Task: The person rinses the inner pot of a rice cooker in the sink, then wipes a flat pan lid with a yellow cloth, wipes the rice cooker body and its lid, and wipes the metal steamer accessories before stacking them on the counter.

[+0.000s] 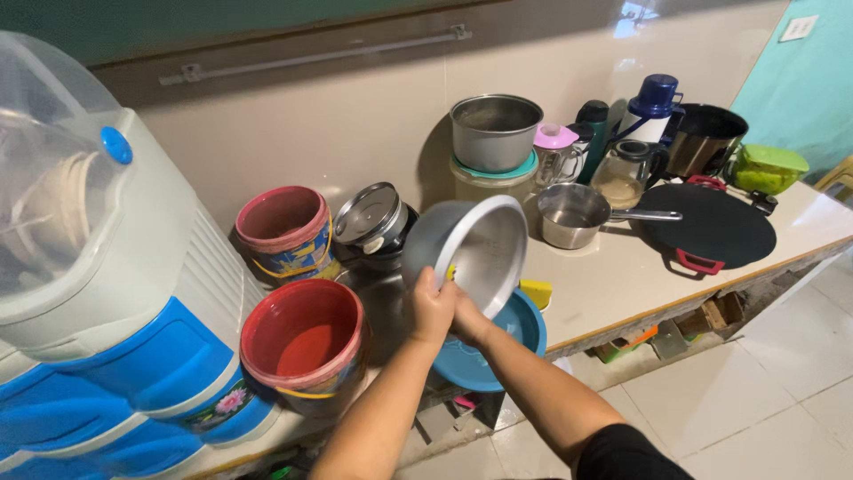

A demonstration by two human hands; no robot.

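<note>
A round steel bowl (484, 242) is held tilted on its side above a blue plate (515, 342) at the counter's front edge. My left hand (432, 307) grips the bowl's lower rim. Against the same rim, just to the right, my right hand (469, 318) presses and is partly hidden behind the left. A yellow sponge (536, 292) lies on the counter behind the plate.
Two red-rimmed buckets (304, 342) (286, 227) stand left, beside a blue-and-white plastic dish cabinet (107, 293). A lidded pot (373, 222), small saucepan (573, 216), steel pot on a container (495, 133), glass jug (626, 173), flasks, black griddle (711, 227) and green box (769, 169) crowd the counter.
</note>
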